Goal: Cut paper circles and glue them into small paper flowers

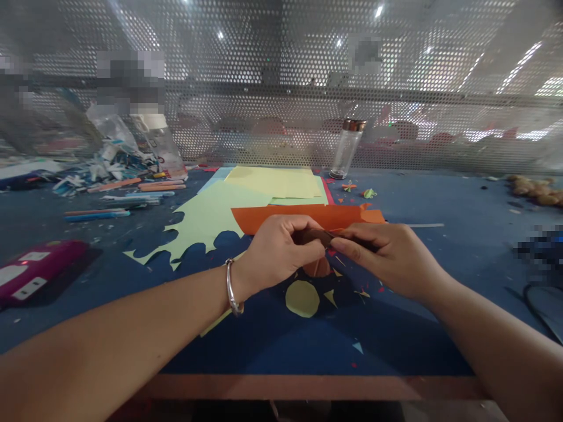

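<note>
My left hand (pixel 284 249), with a silver bangle at the wrist, is closed in a pinch on a small folded paper piece (pixel 324 236) that looks brownish orange in the shade. The fingertips of my right hand (pixel 387 252) are pinched together at the other end of that piece. Just below the fingers is a rounded orange-brown paper piece (pixel 316 268). A pale yellow paper circle (pixel 302 299) lies flat closer to me. Behind my hands stretches a strip of orange paper (pixel 272 218) with a cut edge.
Light green paper (pixel 206 214) with scalloped cuts and yellow sheets (pixel 272 180) lie beyond. A clear bottle (pixel 345 151) stands behind, another bottle (pixel 165 146) at left. Folded paper strips (pixel 132 200) and a magenta power socket (pixel 48 266) sit left. Paper scraps (pixel 331 298) dot the blue tabletop (pixel 422 346).
</note>
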`<action>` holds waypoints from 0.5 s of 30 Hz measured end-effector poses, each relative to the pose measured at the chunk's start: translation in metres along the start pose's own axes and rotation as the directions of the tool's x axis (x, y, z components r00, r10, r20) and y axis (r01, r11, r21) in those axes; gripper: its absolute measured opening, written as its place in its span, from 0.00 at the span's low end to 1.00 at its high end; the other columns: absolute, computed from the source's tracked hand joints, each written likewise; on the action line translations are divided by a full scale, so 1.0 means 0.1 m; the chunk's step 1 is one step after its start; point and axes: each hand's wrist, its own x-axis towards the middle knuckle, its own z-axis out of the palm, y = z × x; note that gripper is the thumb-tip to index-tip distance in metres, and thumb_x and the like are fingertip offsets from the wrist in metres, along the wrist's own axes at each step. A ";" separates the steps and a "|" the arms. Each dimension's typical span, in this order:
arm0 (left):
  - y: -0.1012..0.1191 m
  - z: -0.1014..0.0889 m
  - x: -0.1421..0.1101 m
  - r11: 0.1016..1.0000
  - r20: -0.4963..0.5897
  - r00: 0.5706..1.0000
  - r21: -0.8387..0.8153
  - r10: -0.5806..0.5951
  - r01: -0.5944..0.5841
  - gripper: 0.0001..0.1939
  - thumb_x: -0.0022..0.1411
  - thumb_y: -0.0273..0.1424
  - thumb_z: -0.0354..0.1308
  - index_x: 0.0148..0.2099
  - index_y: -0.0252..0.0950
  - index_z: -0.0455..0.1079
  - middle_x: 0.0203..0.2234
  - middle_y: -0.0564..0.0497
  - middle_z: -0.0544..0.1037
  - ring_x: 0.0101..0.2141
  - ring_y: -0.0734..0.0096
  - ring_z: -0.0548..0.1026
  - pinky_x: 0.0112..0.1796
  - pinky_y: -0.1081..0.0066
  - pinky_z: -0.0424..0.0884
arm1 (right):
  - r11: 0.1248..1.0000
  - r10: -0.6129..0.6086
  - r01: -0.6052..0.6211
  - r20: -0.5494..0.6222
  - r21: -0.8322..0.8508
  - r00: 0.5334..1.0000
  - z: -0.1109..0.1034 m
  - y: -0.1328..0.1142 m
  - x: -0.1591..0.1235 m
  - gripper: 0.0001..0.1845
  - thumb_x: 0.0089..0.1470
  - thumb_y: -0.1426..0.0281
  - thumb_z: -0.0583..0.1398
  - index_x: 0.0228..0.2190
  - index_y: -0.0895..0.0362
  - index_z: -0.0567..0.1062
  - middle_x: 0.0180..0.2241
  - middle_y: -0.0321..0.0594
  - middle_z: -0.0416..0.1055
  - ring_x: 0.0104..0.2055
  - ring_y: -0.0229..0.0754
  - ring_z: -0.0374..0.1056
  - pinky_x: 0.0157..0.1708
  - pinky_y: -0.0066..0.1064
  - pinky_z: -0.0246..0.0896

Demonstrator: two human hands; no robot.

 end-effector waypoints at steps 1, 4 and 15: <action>0.00 0.00 0.00 1.000 -0.002 1.000 0.005 0.002 -0.002 0.05 0.54 0.22 0.59 0.30 0.35 0.73 0.19 0.57 0.78 0.21 0.78 0.75 0.24 0.79 0.68 | 1.000 0.004 -0.004 0.003 0.003 1.000 0.00 0.00 0.00 0.21 0.64 0.56 0.58 0.28 0.56 0.79 0.23 0.35 0.72 0.24 0.35 0.65 0.24 0.27 0.57; -0.01 0.00 0.00 1.000 -0.005 1.000 0.011 -0.004 0.004 0.05 0.53 0.21 0.58 0.29 0.36 0.73 0.19 0.57 0.79 0.21 0.78 0.76 0.24 0.79 0.69 | 1.000 0.009 -0.009 0.006 0.007 1.000 0.01 -0.01 0.00 0.21 0.64 0.56 0.58 0.28 0.56 0.78 0.23 0.35 0.72 0.24 0.35 0.65 0.24 0.28 0.57; -0.03 -0.01 0.00 0.999 0.035 0.999 0.003 -0.034 0.034 0.05 0.54 0.22 0.59 0.29 0.36 0.73 0.19 0.58 0.79 0.22 0.79 0.76 0.23 0.81 0.67 | 1.000 0.007 -0.007 0.029 -0.006 1.000 -0.01 -0.01 -0.01 0.20 0.64 0.57 0.58 0.27 0.56 0.78 0.24 0.35 0.73 0.25 0.36 0.66 0.26 0.28 0.58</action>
